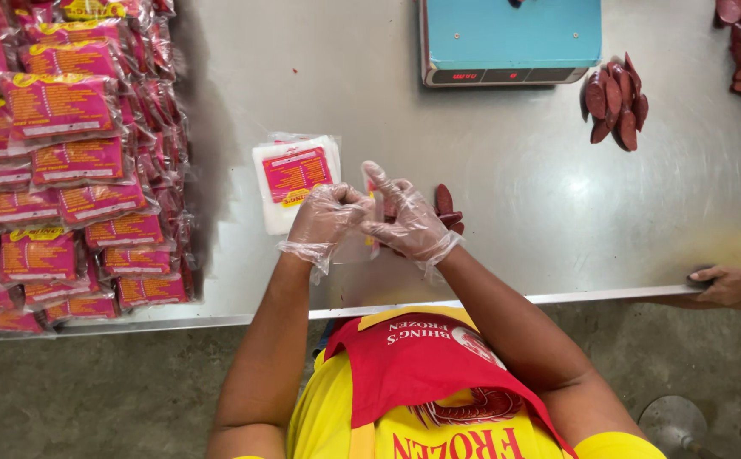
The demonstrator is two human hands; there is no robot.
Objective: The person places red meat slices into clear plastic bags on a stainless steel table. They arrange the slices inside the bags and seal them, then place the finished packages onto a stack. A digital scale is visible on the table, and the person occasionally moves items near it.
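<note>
Left hand point(326, 218): gloved, clamped on clear bag point(355, 246)
Right hand point(408, 223): gloved, pinching same bag
Bag contents: cannot tell
Filled packs point(64, 161): stacked left on surface point(523, 187)

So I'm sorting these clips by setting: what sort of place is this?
Probably a small food-packing workshop. A steel table carries a digital scale, piles of dark red meat slices and stacked pink-labelled packs, while gloved hands work a clear bag.

Bright even light, soft shadows, perhaps slight blur
</note>
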